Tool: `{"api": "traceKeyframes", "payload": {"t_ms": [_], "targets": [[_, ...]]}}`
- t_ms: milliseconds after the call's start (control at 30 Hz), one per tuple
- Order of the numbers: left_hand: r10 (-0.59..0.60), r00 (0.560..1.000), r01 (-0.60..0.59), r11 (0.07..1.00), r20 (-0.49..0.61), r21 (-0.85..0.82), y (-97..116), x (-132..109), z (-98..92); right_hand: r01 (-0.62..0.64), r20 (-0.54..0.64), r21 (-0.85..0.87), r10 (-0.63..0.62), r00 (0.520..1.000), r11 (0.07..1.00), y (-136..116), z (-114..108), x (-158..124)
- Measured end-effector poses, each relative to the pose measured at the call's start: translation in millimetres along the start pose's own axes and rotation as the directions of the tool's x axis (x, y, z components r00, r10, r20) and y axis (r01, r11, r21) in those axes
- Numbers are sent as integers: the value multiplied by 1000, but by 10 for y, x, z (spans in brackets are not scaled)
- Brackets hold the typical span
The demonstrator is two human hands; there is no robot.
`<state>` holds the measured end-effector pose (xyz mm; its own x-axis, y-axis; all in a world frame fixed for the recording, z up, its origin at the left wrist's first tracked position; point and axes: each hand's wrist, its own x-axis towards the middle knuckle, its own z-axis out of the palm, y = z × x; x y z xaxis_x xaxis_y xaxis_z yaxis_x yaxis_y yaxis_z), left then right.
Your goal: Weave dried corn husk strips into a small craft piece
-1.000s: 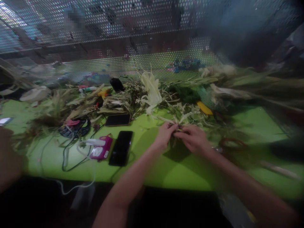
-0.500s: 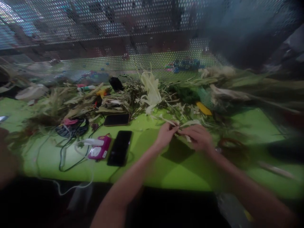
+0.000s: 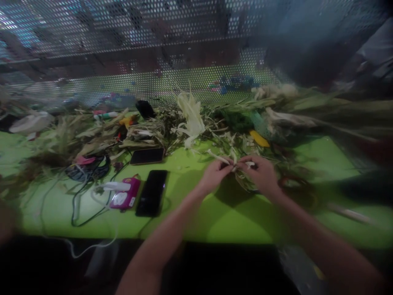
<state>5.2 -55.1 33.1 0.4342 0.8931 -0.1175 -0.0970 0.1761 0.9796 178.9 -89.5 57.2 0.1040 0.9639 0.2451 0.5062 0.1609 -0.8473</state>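
Note:
My left hand [image 3: 214, 175] and my right hand [image 3: 260, 174] meet above a bright green table [image 3: 233, 217]. Both pinch the same pale strip of dried leaf [image 3: 233, 164], fingertips almost touching. The strip's loose ends stick out to the left and upward, and a curl of leaf hangs under my right hand. Behind my hands lies a long heap of dried leaves and husks [image 3: 153, 131], with a pale husk bundle [image 3: 192, 119] standing up in it.
Two dark phones [image 3: 152, 198] [image 3: 147, 155] lie left of my hands, beside a pink power bank [image 3: 124, 198] with white and black cables [image 3: 86, 196]. A yellow piece [image 3: 259, 138] sits in the leaves. A perforated metal screen [image 3: 153, 49] rises behind the table.
My hands have shifted slightly along the leaf strip and come closer together, still pinching it. The camera view has drifted a little; the things on the table have stayed put.

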Motion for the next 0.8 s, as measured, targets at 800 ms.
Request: {"api": "traceKeyframes", "payload": {"t_ms": [800], "targets": [[178,982,-107,799,-63,592,-27,11,8,6,91,110,-16,996,994,40,14,-46]]}}
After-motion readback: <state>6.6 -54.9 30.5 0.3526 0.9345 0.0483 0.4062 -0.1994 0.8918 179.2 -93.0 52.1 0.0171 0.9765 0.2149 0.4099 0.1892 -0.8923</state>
